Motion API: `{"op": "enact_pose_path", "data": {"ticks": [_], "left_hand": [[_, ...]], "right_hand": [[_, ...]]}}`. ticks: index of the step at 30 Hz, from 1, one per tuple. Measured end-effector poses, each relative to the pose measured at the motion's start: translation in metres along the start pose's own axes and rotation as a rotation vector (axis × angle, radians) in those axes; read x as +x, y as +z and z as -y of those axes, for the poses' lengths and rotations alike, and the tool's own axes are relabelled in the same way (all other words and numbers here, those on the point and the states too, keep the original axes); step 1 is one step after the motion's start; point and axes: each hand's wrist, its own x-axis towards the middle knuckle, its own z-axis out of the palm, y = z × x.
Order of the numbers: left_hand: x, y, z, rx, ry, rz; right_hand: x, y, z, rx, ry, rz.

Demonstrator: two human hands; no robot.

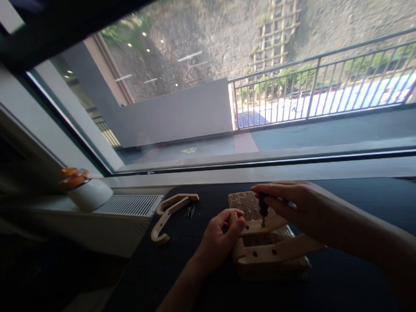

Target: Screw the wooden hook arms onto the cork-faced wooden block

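My right hand is closed round the dark handle of a screwdriver, which stands upright with its tip at a hole in a pale wooden piece. My left hand grips the curved left end of that same piece. A second wooden piece with two dark holes lies nearer to me, alongside the first. Beneath both is a block wrapped in shiny clear plastic. To the left, two more hook-shaped wooden pieces lie with several screws beside them.
All of this rests on a dark table against a window sill. A radiator grille and a white pot with an orange top are at the left. Beyond the glass runs a metal railing.
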Motion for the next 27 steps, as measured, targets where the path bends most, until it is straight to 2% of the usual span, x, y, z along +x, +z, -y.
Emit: {"op": "enact_pose_path", "data": {"ticks": [3, 11, 20, 27], "left_hand": [[0.0, 0.0, -0.001, 0.006, 0.01, 0.007], [0.001, 0.001, 0.002, 0.007, 0.013, 0.005], [0.001, 0.001, 0.003, -0.006, -0.01, 0.008], [0.001, 0.001, 0.003, -0.005, 0.013, 0.009]], "right_hand": [[0.0, 0.001, 0.002, -0.029, -0.011, -0.001], [0.003, 0.001, -0.002, -0.145, 0.077, -0.073], [0.008, 0.01, -0.009, -0.23, 0.226, -0.157], [0.006, 0.016, -0.008, -0.124, 0.098, -0.118]]}}
